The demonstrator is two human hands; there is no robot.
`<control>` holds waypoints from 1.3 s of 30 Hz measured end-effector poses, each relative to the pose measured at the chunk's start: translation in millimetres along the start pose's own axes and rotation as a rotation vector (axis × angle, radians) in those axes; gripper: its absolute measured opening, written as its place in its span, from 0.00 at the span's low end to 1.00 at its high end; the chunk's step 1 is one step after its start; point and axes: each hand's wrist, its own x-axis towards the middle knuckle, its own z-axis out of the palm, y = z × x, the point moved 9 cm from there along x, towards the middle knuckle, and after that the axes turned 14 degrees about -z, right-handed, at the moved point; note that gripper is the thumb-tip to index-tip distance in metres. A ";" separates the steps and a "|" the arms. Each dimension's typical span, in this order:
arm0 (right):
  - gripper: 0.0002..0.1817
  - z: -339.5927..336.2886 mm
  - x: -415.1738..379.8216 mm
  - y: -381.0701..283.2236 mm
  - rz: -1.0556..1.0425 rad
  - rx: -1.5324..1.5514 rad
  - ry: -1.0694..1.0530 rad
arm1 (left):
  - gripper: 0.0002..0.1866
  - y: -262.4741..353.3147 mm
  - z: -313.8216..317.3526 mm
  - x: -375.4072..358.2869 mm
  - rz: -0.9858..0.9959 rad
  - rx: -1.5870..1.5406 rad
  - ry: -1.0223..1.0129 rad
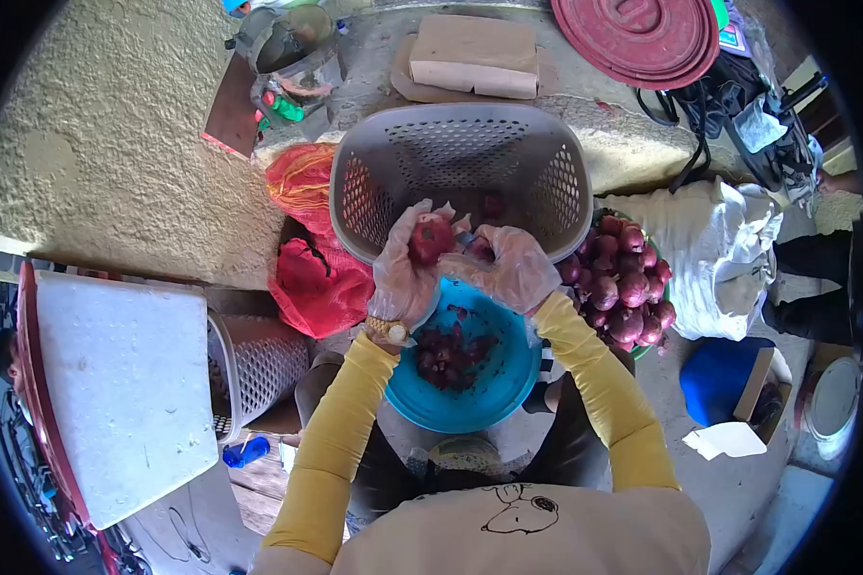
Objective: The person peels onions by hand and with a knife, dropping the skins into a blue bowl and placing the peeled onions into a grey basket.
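And now the L hand (400, 280), clear-gloved, cups a round red-purple onion (431, 240) by the grey perforated plastic basket (470, 144), clear-gloved R hand (524, 270) pinching a dark-red piece (480, 251); light, steady hold prob. best.

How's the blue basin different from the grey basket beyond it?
The basin is bright blue and round, while the basket is grey and oblong. The basin's wall is solid; the basket's is full of holes. The basin holds loose dark red skins, whereas the basket has what looks like an onion inside. Both are open-topped.
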 end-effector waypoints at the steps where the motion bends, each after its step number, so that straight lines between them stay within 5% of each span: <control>1: 0.41 -1.9 0.9 -6.6 -0.012 -0.023 0.004 | 0.23 -0.8 4.5 -1.7 0.010 0.022 -0.007; 39: 0.31 12.7 -0.4 7.9 -0.034 0.084 -0.055 | 0.24 -10.1 18.2 1.9 -0.006 0.030 -0.051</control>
